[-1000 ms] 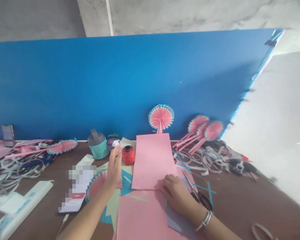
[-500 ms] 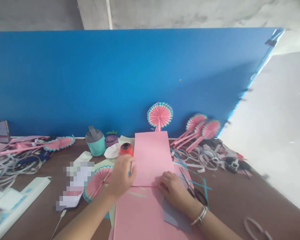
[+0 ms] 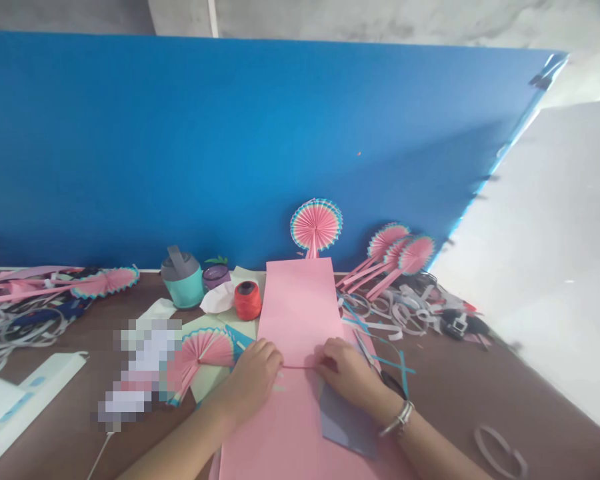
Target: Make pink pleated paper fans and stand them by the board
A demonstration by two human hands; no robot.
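A pink sheet of paper (image 3: 300,307) lies in front of me over larger pink sheets (image 3: 270,440). My left hand (image 3: 255,377) is closed at its near left corner, fingertips on the near edge. At the near right corner my right hand (image 3: 353,377), with a bracelet at the wrist, has curled fingers and thumb on the paper. Under the right forearm lies a grey-blue card (image 3: 347,427); scissors (image 3: 394,385) are partly hidden behind that hand. A pleated pink paper fan with blue edging (image 3: 207,350) rests left of my left hand.
A red thread spool (image 3: 247,303), teal cup (image 3: 183,283) and purple jar (image 3: 216,276) stand behind on the left. One finished fan (image 3: 316,228) leans on the blue partition (image 3: 205,147); several more (image 3: 415,255) lean right, by tangled white strips (image 3: 410,310). A power strip (image 3: 35,400) lies left.
My left hand has come down from the paper's left side near the spool to its near left corner. The spool and left fan show more fully. My right hand stays at its corner.
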